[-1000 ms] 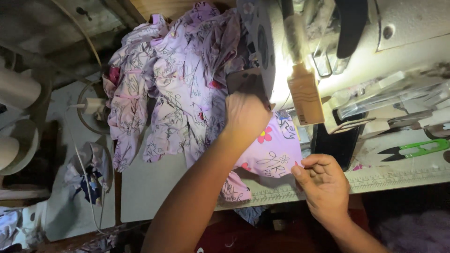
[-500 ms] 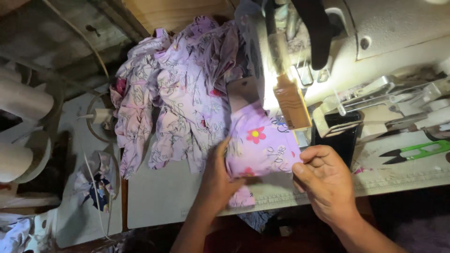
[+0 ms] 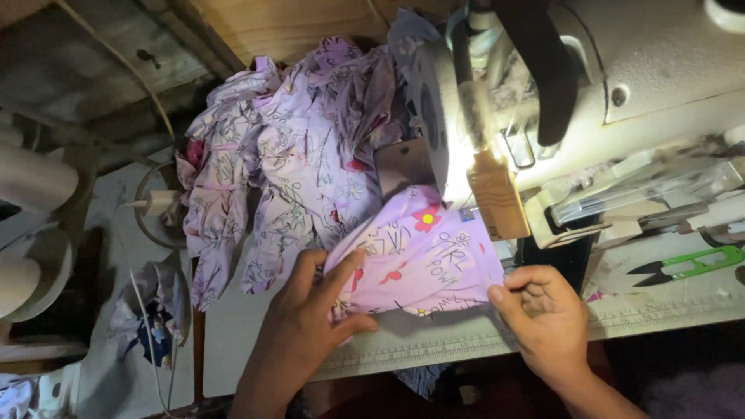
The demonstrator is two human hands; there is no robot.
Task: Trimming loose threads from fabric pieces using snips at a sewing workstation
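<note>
A small piece of lilac printed fabric [image 3: 423,256] with red and yellow flowers lies on the sewing table under the lit needle area of a white sewing machine [image 3: 621,85]. My left hand [image 3: 310,322] pinches the piece's left edge between thumb and fingers. My right hand [image 3: 543,314] grips its right edge near the machine's front. Behind the piece, a heap of the same lilac fabric [image 3: 287,178] is piled on the table's far left.
Green-handled thread snips [image 3: 683,268] lie on the table [image 3: 233,349] at the right. A thread cone stand [image 3: 159,206] and pale thread cones [image 3: 31,178] stand at the left. A scrap bundle [image 3: 155,310] lies at lower left. Wooden boards [image 3: 264,31] run behind.
My left hand came down from the machine's side to the fabric piece and took its left edge. The piece now lies flatter and spread between both hands.
</note>
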